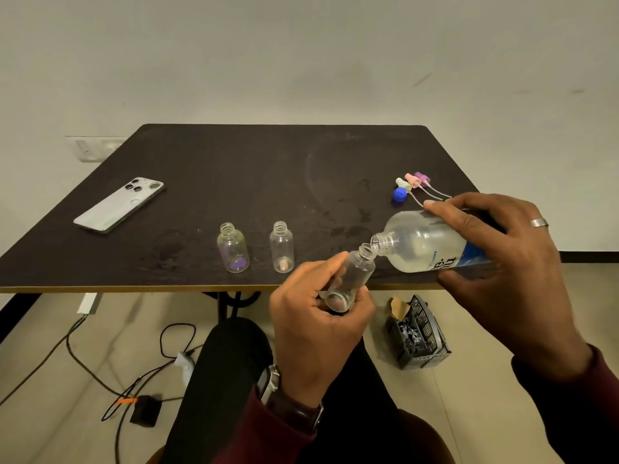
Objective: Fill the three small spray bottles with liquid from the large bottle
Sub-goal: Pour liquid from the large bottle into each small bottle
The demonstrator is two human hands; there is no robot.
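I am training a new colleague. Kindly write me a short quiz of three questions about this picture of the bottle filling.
1. True or false: the two small bottles standing on the table have their spray tops screwed on.
2. Which hand holds the large bottle? A) left hand B) right hand C) neither
3. Fill in: the blue cap lies beside the three ______ near the table's right edge.

Key:
1. False; both necks are open.
2. B; the left hand holds the third small bottle, tilted, at the large bottle's mouth.
3. Spray tops.
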